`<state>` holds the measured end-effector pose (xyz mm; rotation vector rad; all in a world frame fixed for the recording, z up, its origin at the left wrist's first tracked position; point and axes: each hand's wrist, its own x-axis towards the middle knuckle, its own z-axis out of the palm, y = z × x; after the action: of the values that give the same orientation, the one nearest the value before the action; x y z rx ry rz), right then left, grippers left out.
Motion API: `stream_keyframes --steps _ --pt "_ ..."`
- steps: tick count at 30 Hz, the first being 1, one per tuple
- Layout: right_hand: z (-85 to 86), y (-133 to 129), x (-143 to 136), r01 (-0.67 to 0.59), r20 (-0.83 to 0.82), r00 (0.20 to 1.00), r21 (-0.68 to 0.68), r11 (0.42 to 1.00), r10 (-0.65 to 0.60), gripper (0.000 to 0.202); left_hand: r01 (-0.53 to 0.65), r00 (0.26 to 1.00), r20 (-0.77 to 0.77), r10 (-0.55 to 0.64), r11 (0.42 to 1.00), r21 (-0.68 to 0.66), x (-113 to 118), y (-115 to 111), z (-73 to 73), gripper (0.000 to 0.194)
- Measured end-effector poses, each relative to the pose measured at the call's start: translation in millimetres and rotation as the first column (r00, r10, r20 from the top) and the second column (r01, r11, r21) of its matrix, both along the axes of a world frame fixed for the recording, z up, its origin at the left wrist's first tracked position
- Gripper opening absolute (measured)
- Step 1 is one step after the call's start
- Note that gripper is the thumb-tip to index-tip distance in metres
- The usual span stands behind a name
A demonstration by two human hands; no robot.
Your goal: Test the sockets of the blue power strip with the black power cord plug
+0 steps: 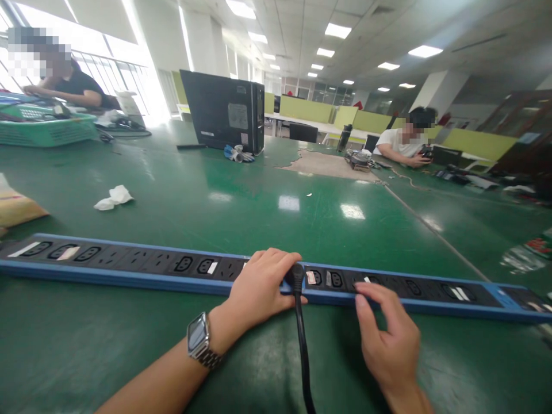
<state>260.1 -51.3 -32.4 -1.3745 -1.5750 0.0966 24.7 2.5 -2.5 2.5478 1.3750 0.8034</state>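
Across the green surface point(194, 328), in front of us, lies the long blue-edged power strip point(149, 261), our left hand point(261, 282) clamping its fingers on it beside the black plug point(296, 275), our right hand's point(390, 339) thumb and forefinger apart.

Blue-edged black power strip point(345, 282), sockets up, some labelled; lies across green table point(241, 218). Black plug point(296, 275) at mid-strip, cable point(302, 345) trailing nearward.

1 camera, worn on the head, looks forward and down from close behind the power strip point(138, 261), across the green table point(194, 213) towards the ceiling point(293, 17).
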Motion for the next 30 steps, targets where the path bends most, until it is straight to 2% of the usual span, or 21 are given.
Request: stream_keyframes --steps 1,2,4,5,6,7,9,11,13,16,18,20,22,24,30 --pt "4.4 -4.1 -16.2 -0.084 -0.096 0.993 -0.117 0.99 0.073 0.021 -0.031 0.999 -0.019 0.031 1.0 0.002 0.4 0.4 -1.1 0.066" --pt "8.3 -6.2 -33.2 -0.185 -0.22 0.967 -0.256 0.949 0.129 0.027 -0.062 0.997 -0.036 0.062 0.998 0.002 0.6 0.7 -2.3 0.067" --pt "15.2 -3.6 -65.7 -0.422 -0.51 0.848 -0.479 0.77 0.147 0.043 -0.099 0.992 -0.074 0.099 0.995 -0.002 1.0 1.0 -4.7 0.057" --pt "18.9 0.1 -79.3 -0.522 -0.63 0.768 -0.516 0.679 0.112 0.048 -0.106 0.99 -0.089 0.105 0.994 -0.003 1.1 1.0 -5.6 0.051" --pt "23.2 4.3 -90.1 -0.597 -0.721 0.689 -0.514 0.616 0.066 0.052 -0.11 0.989 -0.1 0.109 0.994 -0.003 1.1 0.9 -6.2 0.046" --pt "28.3 8.1 -97.6 -0.646 -0.789 0.614 -0.484 0.59 0.025 0.052 -0.114 0.988 -0.105 0.113 0.994 -0.002 1.2 0.9 -6.5 0.043" --pt "40.8 12.0 -101.8 -0.69 -0.879 0.477 -0.383 0.614 -0.012 0.048 -0.113 0.988 -0.108 0.112 0.994 -0.001 1.4 0.9 -6.4 0.04" --pt "53.5 10.1 -92.0 -0.69 -0.923 0.385 -0.295 0.661 -0.009 0.044 -0.1 0.99 -0.104 0.1 0.995 -0.002 1.4 1.0 -5.6 0.043" --pt "61.8 5.7 -70.8 -0.649 -0.93 0.367 -0.273 0.71 -0.022 0.042 -0.085 0.991 -0.104 0.084 0.996 -0.003 1.4 1.1 -4.7 0.052" --pt "61.3 4.0 -29.9 -0.544 -0.916 0.379 -0.337 0.768 -0.133 0.044 -0.078 0.991 -0.113 0.077 0.997 -0.008 1.2 1.0 -4.0 0.056" --pt "54.5 8.1 -6.1 -0.505 -0.913 0.35 -0.374 0.778 -0.211 0.043 -0.079 0.99 -0.12 0.077 0.997 -0.011 1.2 0.9 -4.0 0.055" --pt "46.4 14.0 9.4 -0.512 -0.905 0.332 -0.409 0.755 -0.265 0.041 -0.079 0.989 -0.125 0.077 0.997 -0.012 1.1 0.6 -4.2 0.055" --pt "39.5 18.5 15.9 -0.541 -0.891 0.346 -0.445 0.713 -0.293 0.039 -0.081 0.989 -0.127 0.079 0.997 -0.011 0.8 0.2 -4.5 0.055" --pt "34.1 19.9 15.6 -0.544 -0.878 0.372 -0.469 0.696 -0.301 0.04 -0.081 0.989 -0.128 0.079 0.997 -0.009 0.7 -0.1 -4.5 0.055" --pt "21.4 11.5 7.7 -0.429 -0.805 0.517 -0.539 0.725 -0.292 0.046 -0.082 0.987 -0.14 0.081 0.997 -0.002 2.1 -1.1 -2.7 0.053"
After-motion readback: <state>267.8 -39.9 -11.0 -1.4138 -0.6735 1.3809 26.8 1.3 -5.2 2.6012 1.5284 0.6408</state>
